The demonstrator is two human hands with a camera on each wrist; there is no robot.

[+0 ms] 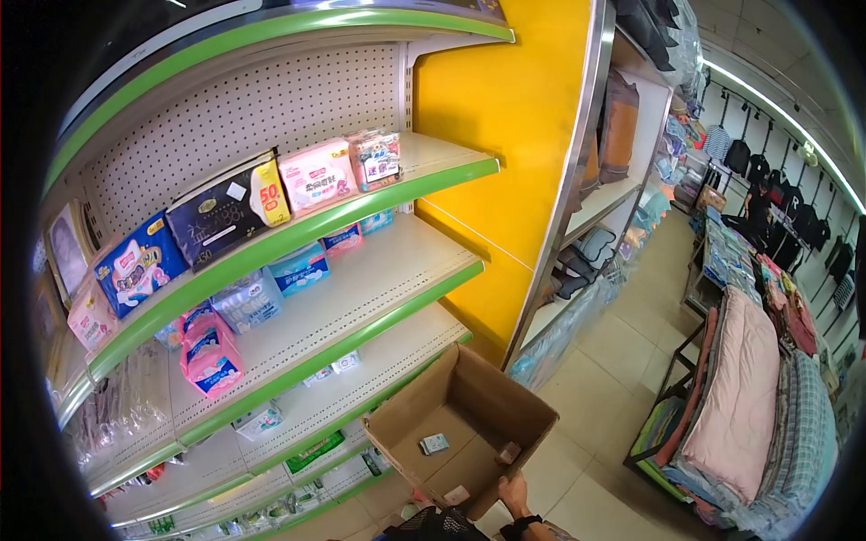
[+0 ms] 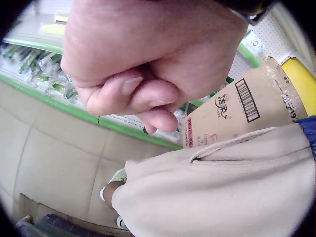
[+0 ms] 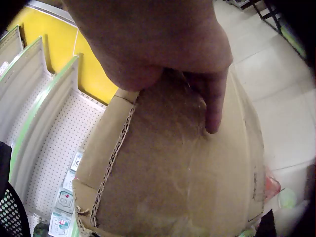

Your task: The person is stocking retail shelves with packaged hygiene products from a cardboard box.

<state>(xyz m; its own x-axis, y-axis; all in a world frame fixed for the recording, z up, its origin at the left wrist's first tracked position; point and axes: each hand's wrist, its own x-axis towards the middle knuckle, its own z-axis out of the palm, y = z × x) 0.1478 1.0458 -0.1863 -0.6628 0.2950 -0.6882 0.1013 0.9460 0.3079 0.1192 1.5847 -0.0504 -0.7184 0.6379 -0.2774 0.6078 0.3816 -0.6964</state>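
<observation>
An open-topped cardboard box (image 1: 469, 397) is held at its near edge by my right hand (image 1: 512, 494). In the right wrist view, my right hand (image 3: 163, 54) grips the edge of the box (image 3: 163, 163), one finger stretched along its brown side. A small pale packet (image 1: 435, 444) and a small reddish packet (image 1: 510, 453) lie inside the box. My left hand (image 2: 148, 64) hangs with loosely curled fingers above the beige trousers (image 2: 222, 182), nothing showing in it. Printed characters and a barcode mark the box (image 2: 237, 108) beyond it. The head view does not show the left hand.
Green-edged shelves (image 1: 451, 171) on the left carry pad packs, including a black and yellow pack (image 1: 230, 212) and a pink pack (image 1: 317, 171). A yellow panel (image 1: 496, 117) closes the shelf end. Folded quilts (image 1: 735, 397) are stacked across the tiled aisle (image 1: 595, 397).
</observation>
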